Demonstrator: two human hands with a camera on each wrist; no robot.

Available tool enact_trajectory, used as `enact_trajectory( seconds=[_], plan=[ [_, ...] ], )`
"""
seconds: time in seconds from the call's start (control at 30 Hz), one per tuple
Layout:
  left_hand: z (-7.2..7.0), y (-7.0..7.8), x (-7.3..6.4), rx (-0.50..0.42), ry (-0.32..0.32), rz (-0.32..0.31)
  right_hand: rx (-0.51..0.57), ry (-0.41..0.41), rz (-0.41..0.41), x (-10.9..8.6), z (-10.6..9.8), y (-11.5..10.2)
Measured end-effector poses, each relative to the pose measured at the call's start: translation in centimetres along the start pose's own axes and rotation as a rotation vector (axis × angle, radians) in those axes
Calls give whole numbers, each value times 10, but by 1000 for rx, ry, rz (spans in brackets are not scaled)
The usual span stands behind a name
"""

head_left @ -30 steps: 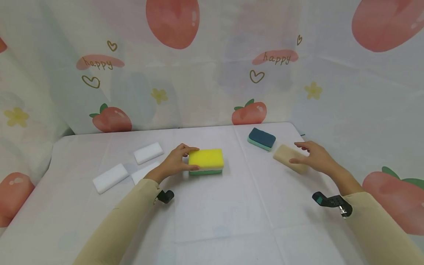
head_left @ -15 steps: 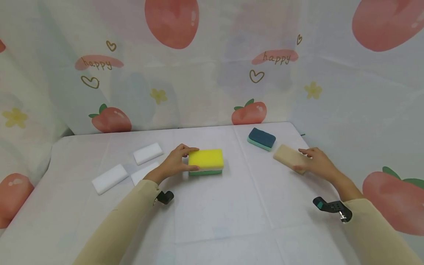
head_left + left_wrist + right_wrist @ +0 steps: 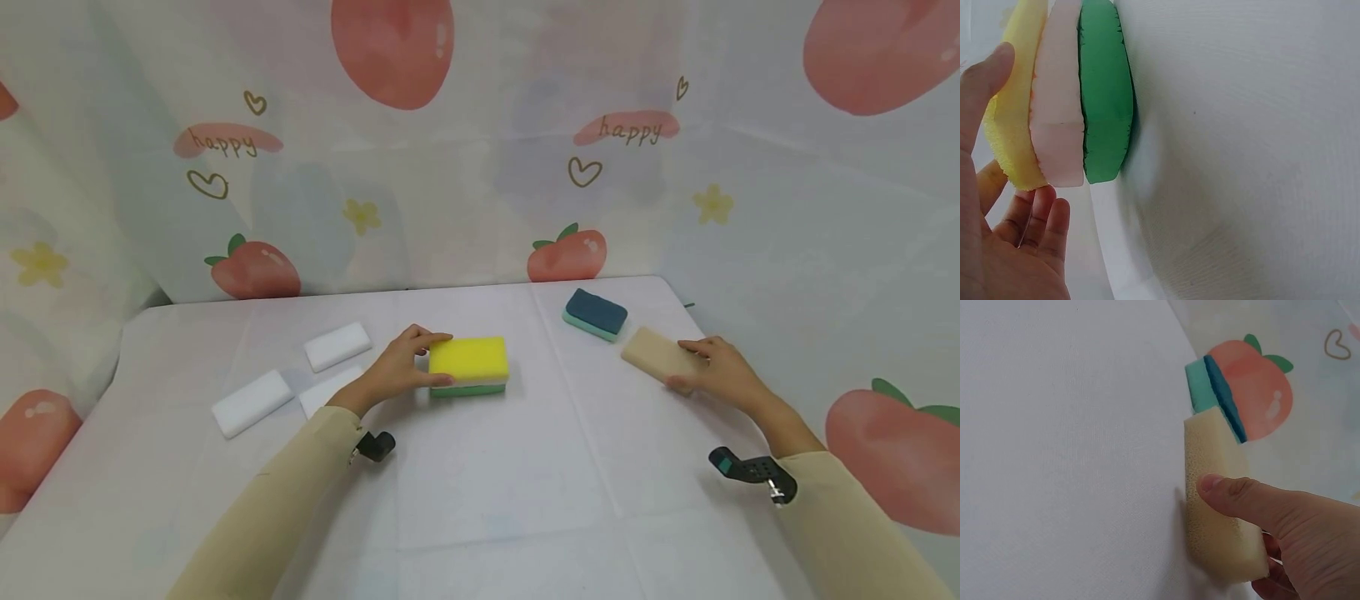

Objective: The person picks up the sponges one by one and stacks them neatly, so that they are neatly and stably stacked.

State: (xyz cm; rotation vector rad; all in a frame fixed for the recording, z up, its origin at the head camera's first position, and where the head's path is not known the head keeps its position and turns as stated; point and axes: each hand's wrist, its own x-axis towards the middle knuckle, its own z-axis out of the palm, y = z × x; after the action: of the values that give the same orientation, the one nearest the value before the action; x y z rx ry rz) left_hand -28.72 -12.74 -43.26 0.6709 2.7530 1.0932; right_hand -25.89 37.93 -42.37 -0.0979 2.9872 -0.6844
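Observation:
Near the middle of the table in the head view is a stack with a yellow sponge point(image 3: 468, 358) on top. In the left wrist view a pale pinkish-white layer point(image 3: 1058, 112) lies beneath it, and a green layer point(image 3: 1105, 94) lies lowest. My left hand point(image 3: 392, 371) holds the yellow sponge at its left end, thumb in front and index finger behind. To the right, a beige sponge point(image 3: 654, 353) lies at a slant. My right hand point(image 3: 723, 375) grips its near right end, with the thumb point(image 3: 1229, 490) on its side. Some right fingers are hidden behind it.
A dark blue and teal sponge point(image 3: 595, 314) lies just beyond the beige one. Several white blocks point(image 3: 252, 404) lie left of my left hand, one partly covered by my wrist. Behind the white-covered table point(image 3: 495, 483) hangs a patterned cloth point(image 3: 465, 192).
My right hand has come down onto the beige sponge and its fingers have closed on the end. The left hand stays at the stack.

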Motion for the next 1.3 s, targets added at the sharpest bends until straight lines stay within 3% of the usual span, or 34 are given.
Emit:
enact_trajectory(
  seconds=[1.3],
  plan=[
    [1,-4,-2,-50,18,-15,9,-11,6,-2,-4,-5]
  ],
)
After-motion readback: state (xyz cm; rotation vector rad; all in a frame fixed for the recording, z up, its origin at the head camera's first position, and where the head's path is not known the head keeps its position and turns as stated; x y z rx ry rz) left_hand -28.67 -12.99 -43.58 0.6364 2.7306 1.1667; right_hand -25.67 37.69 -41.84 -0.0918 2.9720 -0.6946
